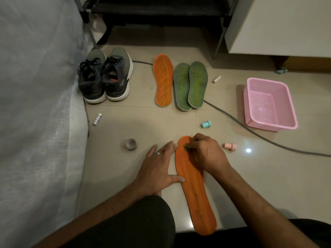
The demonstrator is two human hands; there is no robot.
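Note:
An orange insole lies on the tiled floor in front of me, toe end pointing away. My left hand lies flat on the floor along its left edge, fingers straight, thumb pressing on the insole. My right hand is curled over the toe end and pinches a small green thing against the insole; most of that thing is hidden by the fingers. Farther off lie a second orange insole and two green insoles, side by side.
A pair of dark sneakers stands at the left by a white cloth-covered edge. A pink basket sits at the right. A grey cable, tape roll, teal cap, pink cap and two white tubes lie about.

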